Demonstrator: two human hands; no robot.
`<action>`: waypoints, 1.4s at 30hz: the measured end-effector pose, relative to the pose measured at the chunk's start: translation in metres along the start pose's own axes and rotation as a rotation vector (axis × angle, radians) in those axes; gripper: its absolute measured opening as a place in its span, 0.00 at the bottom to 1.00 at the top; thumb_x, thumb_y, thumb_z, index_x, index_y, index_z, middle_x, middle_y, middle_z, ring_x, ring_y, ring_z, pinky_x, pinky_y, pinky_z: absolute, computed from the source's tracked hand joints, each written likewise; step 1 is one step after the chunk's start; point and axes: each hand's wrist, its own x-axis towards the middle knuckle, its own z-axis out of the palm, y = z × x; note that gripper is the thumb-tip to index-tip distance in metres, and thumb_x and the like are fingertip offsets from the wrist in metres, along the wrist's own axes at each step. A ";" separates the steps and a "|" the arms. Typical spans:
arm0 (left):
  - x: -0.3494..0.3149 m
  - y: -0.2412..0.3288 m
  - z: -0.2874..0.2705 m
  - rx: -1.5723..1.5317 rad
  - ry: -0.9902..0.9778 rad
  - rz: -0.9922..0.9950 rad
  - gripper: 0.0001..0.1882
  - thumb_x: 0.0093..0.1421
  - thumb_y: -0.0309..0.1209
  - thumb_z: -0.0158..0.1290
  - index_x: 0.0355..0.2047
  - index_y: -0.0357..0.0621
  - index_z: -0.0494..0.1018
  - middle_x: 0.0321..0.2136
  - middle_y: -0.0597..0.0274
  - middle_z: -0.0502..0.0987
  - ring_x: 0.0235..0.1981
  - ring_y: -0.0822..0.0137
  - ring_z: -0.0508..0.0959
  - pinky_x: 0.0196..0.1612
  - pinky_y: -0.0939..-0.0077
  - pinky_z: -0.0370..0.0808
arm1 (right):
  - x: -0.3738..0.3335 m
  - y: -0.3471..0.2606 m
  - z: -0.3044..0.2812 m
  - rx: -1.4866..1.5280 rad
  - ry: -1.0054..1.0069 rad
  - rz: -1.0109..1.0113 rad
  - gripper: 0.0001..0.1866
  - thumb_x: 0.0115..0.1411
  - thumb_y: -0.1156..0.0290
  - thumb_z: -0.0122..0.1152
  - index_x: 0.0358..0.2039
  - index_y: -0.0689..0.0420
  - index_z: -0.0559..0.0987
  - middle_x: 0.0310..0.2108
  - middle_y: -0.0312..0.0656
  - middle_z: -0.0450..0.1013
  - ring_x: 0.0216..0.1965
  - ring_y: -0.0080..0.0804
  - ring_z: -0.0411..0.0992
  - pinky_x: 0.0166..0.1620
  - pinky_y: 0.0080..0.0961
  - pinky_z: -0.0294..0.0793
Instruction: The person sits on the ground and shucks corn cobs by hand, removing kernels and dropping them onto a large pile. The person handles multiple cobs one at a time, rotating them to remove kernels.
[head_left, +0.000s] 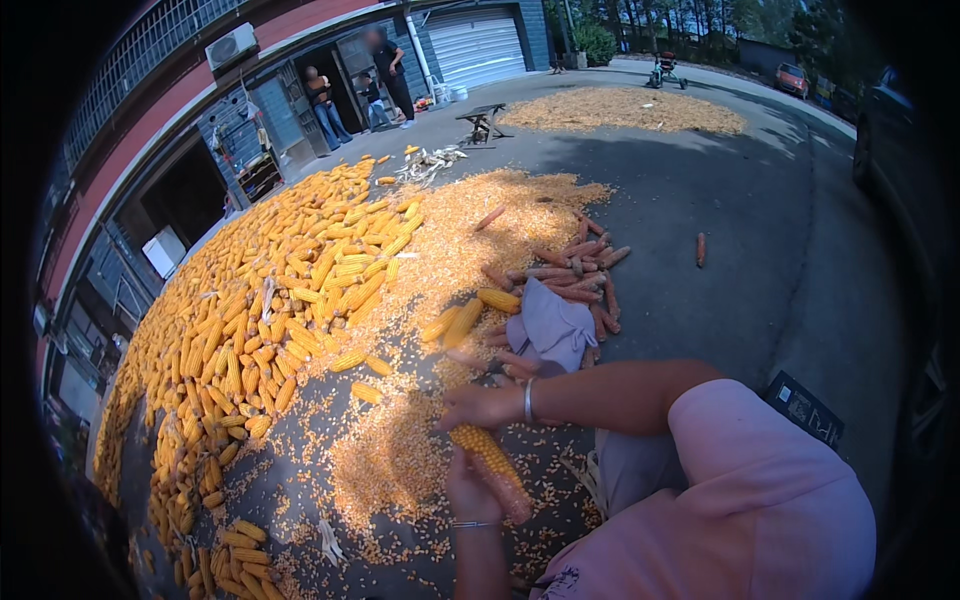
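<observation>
A partly shelled ear of corn (484, 448) slants between my hands, yellow kernels on its upper part and bare pinkish cob at the lower end. My left hand (470, 492) is wrapped round it from the left side. Closed over its upper end is my right hand (484, 406), slightly blurred, a bracelet at the wrist. Just beyond the right hand is a blurred reddish cob; whether the hand touches it I cannot tell. Loose kernels (385, 465) cover the ground beneath. A few whole yellow ears (462, 324) lie ahead of my hands, beside my cloth-covered knee (552, 325).
A large heap of yellow ears (240, 330) fills the left. Shelled kernels (510, 205) spread ahead, with reddish bare cobs (585, 265) on their right. Farther off are a small stool (482, 122), another kernel layer (620, 108), several people by a doorway, and a dark vehicle at right.
</observation>
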 end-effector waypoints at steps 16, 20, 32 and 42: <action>0.006 -0.008 -0.010 -0.125 -0.044 -0.005 0.27 0.70 0.48 0.42 0.58 0.40 0.64 0.49 0.50 0.74 0.46 0.54 0.77 0.49 0.57 0.77 | 0.008 0.025 -0.004 -0.040 0.054 -0.130 0.22 0.59 0.55 0.64 0.28 0.65 0.74 0.24 0.46 0.72 0.18 0.32 0.71 0.17 0.31 0.68; 0.003 -0.002 -0.006 -0.070 -0.073 0.002 0.26 0.70 0.47 0.41 0.58 0.40 0.65 0.49 0.51 0.74 0.46 0.54 0.76 0.49 0.57 0.76 | 0.010 0.020 -0.002 0.048 0.038 -0.033 0.22 0.59 0.55 0.64 0.28 0.65 0.74 0.24 0.46 0.72 0.17 0.33 0.71 0.16 0.31 0.69; 0.007 -0.012 -0.012 -0.153 -0.031 0.011 0.24 0.70 0.45 0.41 0.57 0.40 0.65 0.48 0.50 0.75 0.45 0.53 0.77 0.48 0.54 0.76 | 0.016 0.030 -0.004 0.005 0.028 -0.085 0.21 0.58 0.55 0.64 0.27 0.64 0.75 0.20 0.44 0.72 0.18 0.31 0.72 0.15 0.30 0.69; 0.001 -0.006 0.008 0.002 -0.005 0.047 0.23 0.70 0.45 0.44 0.53 0.38 0.68 0.43 0.55 0.77 0.42 0.58 0.78 0.45 0.62 0.77 | 0.012 0.026 0.001 -0.061 0.029 -0.079 0.24 0.59 0.54 0.62 0.19 0.65 0.78 0.15 0.46 0.72 0.14 0.33 0.71 0.15 0.31 0.69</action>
